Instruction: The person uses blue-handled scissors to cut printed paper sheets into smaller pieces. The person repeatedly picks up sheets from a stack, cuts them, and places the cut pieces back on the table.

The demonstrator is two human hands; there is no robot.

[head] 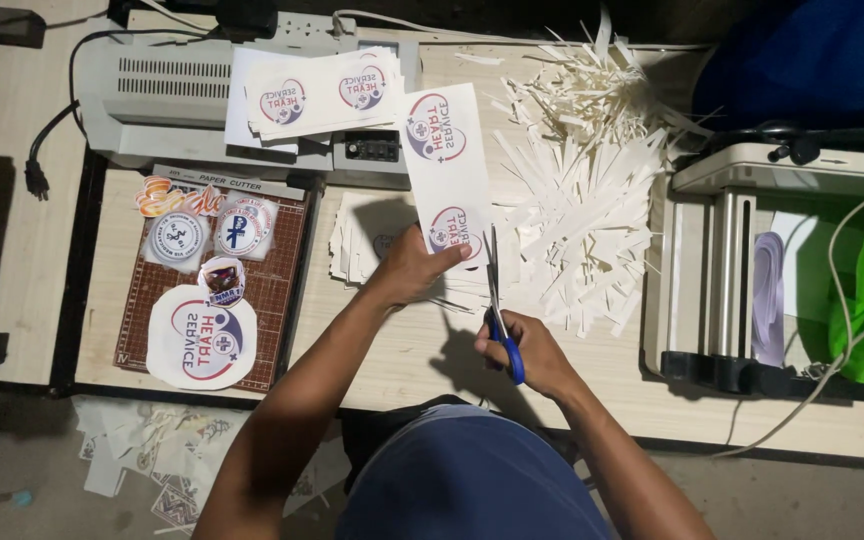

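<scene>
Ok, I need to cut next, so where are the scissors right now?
In the head view, the blue-handled scissors are in the right hand, just right of centre, blades up along the edge of the printed strip that the left hand holds.

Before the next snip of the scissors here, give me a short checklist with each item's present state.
1. Left hand grips the printed sticker strip: ok.
2. Right hand holds the blue-handled scissors: ok.
3. Blades at the strip's right edge: ok.
4. Left fingertips clear of the blades: cannot tell.
5. Pile of paper offcuts away from the cut line: not ok, it lies right beside it.
</scene>
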